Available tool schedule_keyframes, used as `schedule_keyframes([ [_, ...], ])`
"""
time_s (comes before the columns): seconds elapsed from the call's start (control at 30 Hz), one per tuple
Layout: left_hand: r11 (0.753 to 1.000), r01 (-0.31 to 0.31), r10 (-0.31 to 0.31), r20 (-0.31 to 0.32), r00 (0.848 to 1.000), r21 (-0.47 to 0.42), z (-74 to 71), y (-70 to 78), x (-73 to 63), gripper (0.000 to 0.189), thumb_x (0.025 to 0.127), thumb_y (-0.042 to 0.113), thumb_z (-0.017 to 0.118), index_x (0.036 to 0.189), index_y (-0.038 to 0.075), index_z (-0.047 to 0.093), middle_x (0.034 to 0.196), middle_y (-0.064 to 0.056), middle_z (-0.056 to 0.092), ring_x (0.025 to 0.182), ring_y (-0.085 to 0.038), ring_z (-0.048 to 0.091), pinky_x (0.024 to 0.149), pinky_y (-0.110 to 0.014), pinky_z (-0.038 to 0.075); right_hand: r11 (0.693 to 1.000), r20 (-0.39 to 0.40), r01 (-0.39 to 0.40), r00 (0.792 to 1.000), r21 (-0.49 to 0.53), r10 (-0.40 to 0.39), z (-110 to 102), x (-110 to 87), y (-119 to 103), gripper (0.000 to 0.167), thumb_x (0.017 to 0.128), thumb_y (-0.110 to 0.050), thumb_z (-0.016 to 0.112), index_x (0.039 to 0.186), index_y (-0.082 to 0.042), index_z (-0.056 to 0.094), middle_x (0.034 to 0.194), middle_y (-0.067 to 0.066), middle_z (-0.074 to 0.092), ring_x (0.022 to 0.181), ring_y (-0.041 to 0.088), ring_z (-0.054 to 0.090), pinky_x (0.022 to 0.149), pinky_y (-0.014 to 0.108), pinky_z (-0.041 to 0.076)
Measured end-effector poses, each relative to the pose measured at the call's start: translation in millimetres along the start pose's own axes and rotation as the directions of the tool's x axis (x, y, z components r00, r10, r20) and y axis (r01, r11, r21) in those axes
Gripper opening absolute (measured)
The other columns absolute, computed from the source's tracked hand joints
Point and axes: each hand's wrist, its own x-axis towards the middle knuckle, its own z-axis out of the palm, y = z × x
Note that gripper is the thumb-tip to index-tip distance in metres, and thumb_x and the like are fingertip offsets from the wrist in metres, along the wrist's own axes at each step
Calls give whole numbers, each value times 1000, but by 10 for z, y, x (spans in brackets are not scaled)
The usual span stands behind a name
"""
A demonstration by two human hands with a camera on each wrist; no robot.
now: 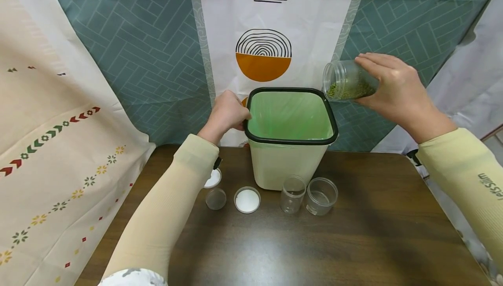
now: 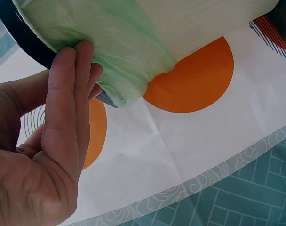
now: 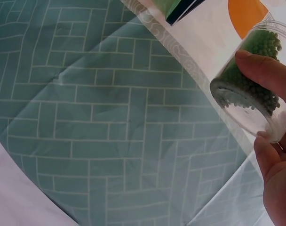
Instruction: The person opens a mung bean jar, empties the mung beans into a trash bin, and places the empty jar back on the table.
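Observation:
A pale trash can (image 1: pixel 283 163) with a black rim and a green plastic liner (image 1: pixel 291 115) stands at the back of the table. My left hand (image 1: pixel 228 113) pinches its left rim; the left wrist view shows the fingers against the liner (image 2: pixel 124 66) folded over the edge. Raised to the right of the can, my right hand (image 1: pixel 397 87) grips a clear jar (image 1: pixel 349 70) lying nearly on its side. Small green beans (image 3: pixel 263 49) lie along the jar's lower side. The jar's mouth points left, close to the can's right rim corner.
Before the can stand two clear containers (image 1: pixel 292 194), one narrow and one wide (image 1: pixel 321 196). To their left lie a white-topped lid (image 1: pixel 247 200), a small clear lid (image 1: pixel 215 199) and another white lid (image 1: pixel 213 178), partly behind my left arm. A patterned curtain (image 1: pixel 137 59) hangs behind the wooden table (image 1: pixel 314 251).

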Motion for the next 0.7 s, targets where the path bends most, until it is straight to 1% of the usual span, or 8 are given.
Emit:
schedule_keyframes([
  [0.23,1000,3,-3,-4,1000,0,9,8,0,18,72,6,69,59,3,57,54,-9,60,49,-21,67,50,-29,57,1000,-3,6,1000,-10,-6,-23,10,15,85,49,0,88,128,-8,57,129,14,58,121,31,53,107,39,40],
  [0.47,1000,6,-6,-5,1000,-4,9,15,-6,22,73,7,69,58,4,54,53,-9,58,49,-21,67,49,-29,56,1000,16,4,1000,-11,-4,-20,15,13,86,49,1,88,129,-7,56,130,14,57,122,31,52,107,41,40],
  [0.7,1000,-1,0,-7,1000,-12,7,8,-6,20,73,6,69,59,3,55,55,-10,60,50,-21,67,50,-29,56,1000,14,21,1000,-15,-21,-22,32,16,86,49,2,88,129,-7,57,129,14,58,120,32,53,106,42,41],
])
